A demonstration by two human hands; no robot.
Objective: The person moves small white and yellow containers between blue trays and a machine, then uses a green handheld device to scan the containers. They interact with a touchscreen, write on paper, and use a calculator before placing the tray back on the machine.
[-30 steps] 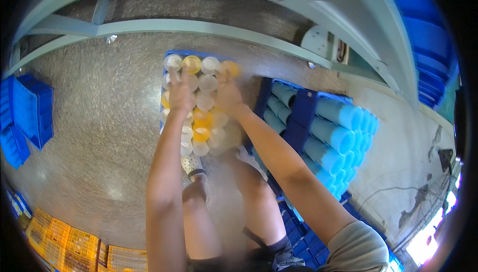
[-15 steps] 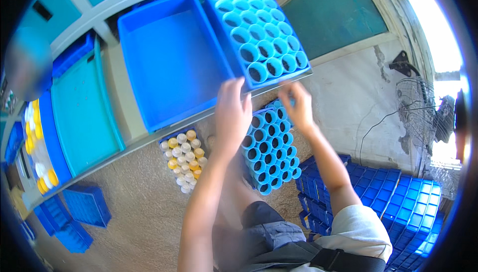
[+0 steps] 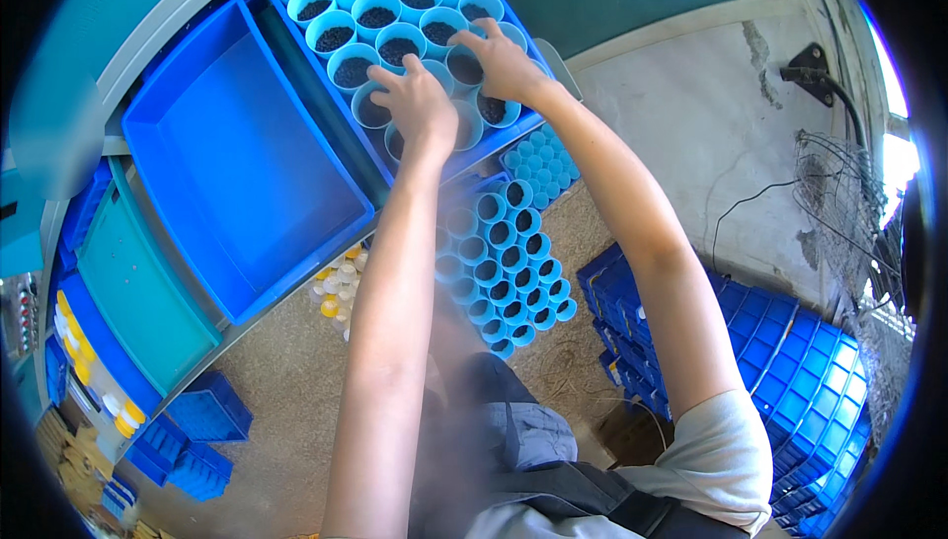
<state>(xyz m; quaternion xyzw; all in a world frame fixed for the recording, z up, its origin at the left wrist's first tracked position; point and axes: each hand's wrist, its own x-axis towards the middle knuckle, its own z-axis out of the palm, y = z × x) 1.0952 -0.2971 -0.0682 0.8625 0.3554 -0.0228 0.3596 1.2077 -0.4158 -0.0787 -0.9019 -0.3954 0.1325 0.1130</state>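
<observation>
A blue tray [image 3: 288, 21] full of light blue cups [image 3: 376, 16] stands on the bench at the top centre. Dark granular stuff lies in the bottoms of the cups. Over the tray's near rows is my left hand [image 3: 423, 110], its fingers apart and bent at the cup rims. To its right, my right hand [image 3: 502, 67] reaches over neighbouring cups with fingers apart. Neither hand visibly lifts a cup; whether the fingertips touch the rims I cannot tell. My hands and wrists cover some of the near cups.
A bare blue tray [image 3: 237, 144] stands left of the cups, with a teal tray [image 3: 148, 282] farther left. Below the bench are more light blue cups [image 3: 513, 263] and white and yellow caps [image 3: 341, 287]. Blue crates [image 3: 770, 361] are stacked at right, near a wire fan guard [image 3: 839, 184].
Both hands have moved from the bench's front edge forward over the near cups. The view has shifted closer to the cup tray, which now appears larger and farther left.
</observation>
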